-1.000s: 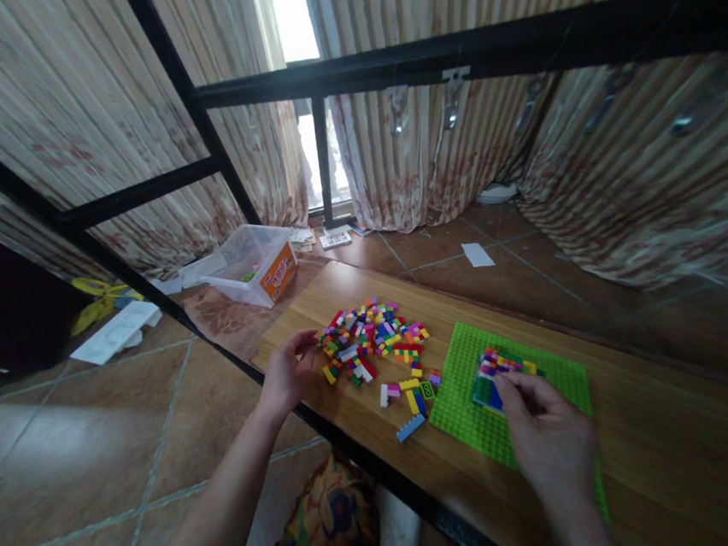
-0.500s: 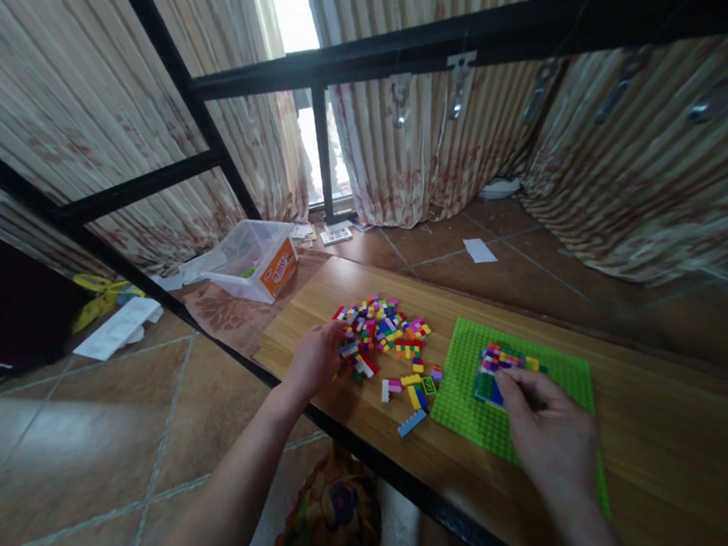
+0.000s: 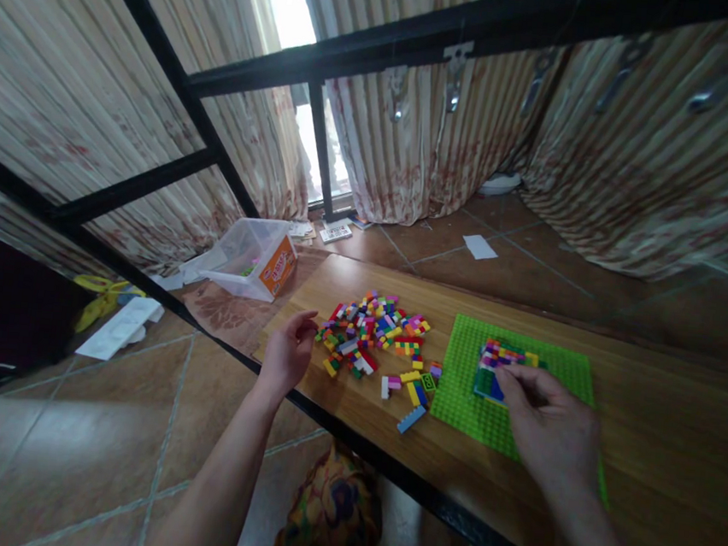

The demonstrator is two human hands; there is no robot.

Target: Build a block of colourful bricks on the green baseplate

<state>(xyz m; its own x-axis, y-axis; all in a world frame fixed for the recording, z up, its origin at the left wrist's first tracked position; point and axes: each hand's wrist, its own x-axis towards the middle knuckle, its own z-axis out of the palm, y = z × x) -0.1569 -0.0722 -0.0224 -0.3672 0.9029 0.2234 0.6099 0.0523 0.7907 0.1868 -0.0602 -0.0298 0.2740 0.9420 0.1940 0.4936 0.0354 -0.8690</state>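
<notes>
At the left edge of a pile of colourful toy building bricks (image 3: 364, 331), my left hand (image 3: 289, 352) hovers with its fingers loosely curled and a little apart; no brick shows in it. My right hand (image 3: 549, 415) is closed, thumb and fingers pinched at the near side of a multicoloured brick build (image 3: 492, 364). That build is on a green studded baseplate (image 3: 460, 385), and my fingers hide part of it. Between pile and baseplate lie a few loose bricks, among them a long blue-grey brick (image 3: 411, 419).
Everything stands on a wooden table (image 3: 350, 418) with a dark front edge. A clear plastic box (image 3: 235, 273) with an orange label sits on the floor beyond its left end. A black metal frame (image 3: 372, 55) crosses in front of the curtains (image 3: 406, 170).
My left hand has drawn back leftward from the bricks, uncovering the pile's left side. My right hand stays at the brick build.
</notes>
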